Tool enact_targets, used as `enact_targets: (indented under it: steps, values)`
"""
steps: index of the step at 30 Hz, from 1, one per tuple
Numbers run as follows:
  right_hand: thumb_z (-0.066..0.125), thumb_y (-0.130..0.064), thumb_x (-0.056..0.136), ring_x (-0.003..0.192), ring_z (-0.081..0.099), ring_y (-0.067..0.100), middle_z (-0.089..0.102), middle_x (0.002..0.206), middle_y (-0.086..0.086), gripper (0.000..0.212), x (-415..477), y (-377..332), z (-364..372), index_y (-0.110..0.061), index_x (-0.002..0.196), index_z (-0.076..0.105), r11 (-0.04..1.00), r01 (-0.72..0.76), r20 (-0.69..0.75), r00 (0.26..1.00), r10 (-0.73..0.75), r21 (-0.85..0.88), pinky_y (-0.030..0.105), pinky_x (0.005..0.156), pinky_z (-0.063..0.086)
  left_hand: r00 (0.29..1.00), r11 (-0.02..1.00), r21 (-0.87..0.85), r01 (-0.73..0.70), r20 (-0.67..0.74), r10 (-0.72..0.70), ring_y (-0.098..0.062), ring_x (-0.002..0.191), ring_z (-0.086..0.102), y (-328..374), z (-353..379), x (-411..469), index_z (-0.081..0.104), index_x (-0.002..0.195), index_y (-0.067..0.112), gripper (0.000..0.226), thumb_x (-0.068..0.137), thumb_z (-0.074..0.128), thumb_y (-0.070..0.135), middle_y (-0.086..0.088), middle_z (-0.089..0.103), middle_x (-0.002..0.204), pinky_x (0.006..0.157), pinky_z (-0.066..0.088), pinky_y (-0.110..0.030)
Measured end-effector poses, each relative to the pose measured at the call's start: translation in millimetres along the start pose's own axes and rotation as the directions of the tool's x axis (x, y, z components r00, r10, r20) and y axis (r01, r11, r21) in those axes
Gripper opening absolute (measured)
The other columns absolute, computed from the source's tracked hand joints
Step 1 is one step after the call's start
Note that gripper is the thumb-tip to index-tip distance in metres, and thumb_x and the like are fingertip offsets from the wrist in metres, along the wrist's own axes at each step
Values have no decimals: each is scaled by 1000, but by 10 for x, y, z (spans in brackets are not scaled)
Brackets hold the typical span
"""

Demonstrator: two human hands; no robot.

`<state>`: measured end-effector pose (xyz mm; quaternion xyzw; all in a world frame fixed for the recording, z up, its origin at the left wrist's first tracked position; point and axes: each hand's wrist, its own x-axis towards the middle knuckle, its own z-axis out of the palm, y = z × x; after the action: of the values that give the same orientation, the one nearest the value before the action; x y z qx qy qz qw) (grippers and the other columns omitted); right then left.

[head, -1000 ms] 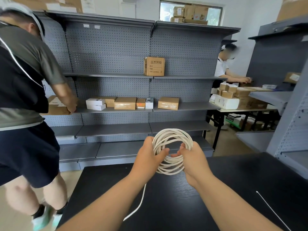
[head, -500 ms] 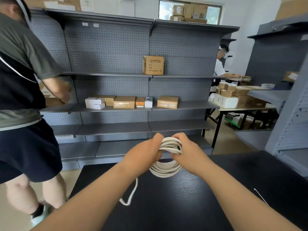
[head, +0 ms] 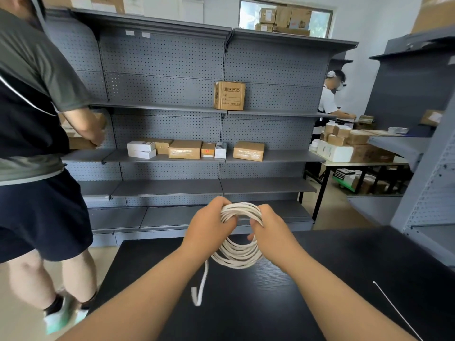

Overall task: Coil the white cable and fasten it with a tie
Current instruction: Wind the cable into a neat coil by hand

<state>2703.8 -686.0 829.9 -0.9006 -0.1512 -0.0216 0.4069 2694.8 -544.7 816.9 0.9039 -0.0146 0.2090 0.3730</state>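
The fingers (head: pixel 227 221) of the left hand (head: pixel 209 227) are curled tight round the top of the white cable (head: pixel 236 254), bunching its loops together. The right hand (head: pixel 270 232) grips the same bundle just beside it, fingers wrapped over the strands and thumb tucked underneath. Neither hand has a finger free.

The coil hangs from both grips above the far edge of the black table (head: pixel 320 267), its lower loops sagging loose and fanned apart. One short loose end (head: pixel 199 289) dangles below the left hand toward the table's far left part, not yet wound in.

The tie (head: pixel 394 311), a thin white strip, lies flat on the table's near right side, well apart from the coil.

The risk, as I judge it, lies in reaching for that tie. One hand must let go, and the springy loops may then slip and splay open. The dangling end could also snag or uncoil a turn. The tie itself is thin and flat, so it may be awkward to pick up.
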Motion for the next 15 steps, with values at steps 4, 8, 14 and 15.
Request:
enact_targets:
  steps: [4, 8, 14, 15]
  values:
    - [37, -20, 100, 84, 67, 24, 57, 96, 8, 16, -12, 6, 71, -7, 102, 46, 965, -92, -111, 986, 122, 244, 41, 73, 49, 984, 919, -358, 168, -1, -180, -4, 54, 59, 51, 27, -40, 56, 83, 15, 7, 85, 62, 15, 0, 60, 68, 55, 45, -21]
    - [39, -19, 99, 82, 67, 24, 57, 88, 5, 12, -1, 22, 107, -11, 99, 48, 904, -133, -137, 969, 205, 406, 39, 73, 49, 974, 864, -454, 219, 52, -220, -13, 57, 66, 77, 24, -53, 58, 90, 12, 4, 89, 60, 16, -2, 60, 74, 62, 51, -32]
    - [52, -7, 86, 88, 66, 32, 60, 80, 5, 13, 49, 62, 6, -19, 85, 54, 872, -174, -3, 980, 198, 457, 49, 84, 51, 999, 998, -51, 45, 13, -45, -25, 69, 55, 65, -1, -10, 44, 92, 15, 8, 96, 47, 21, 2, 50, 68, 55, 36, -28]
    - [54, -6, 85, 88, 65, 32, 60, 82, 6, 13, 54, 65, -12, -19, 86, 54, 879, -172, -2, 981, 194, 445, 49, 84, 51, 1000, 1000, -18, 21, 12, -21, -23, 66, 50, 82, -12, -7, 42, 92, 15, 8, 96, 46, 20, 3, 48, 67, 54, 34, -27]
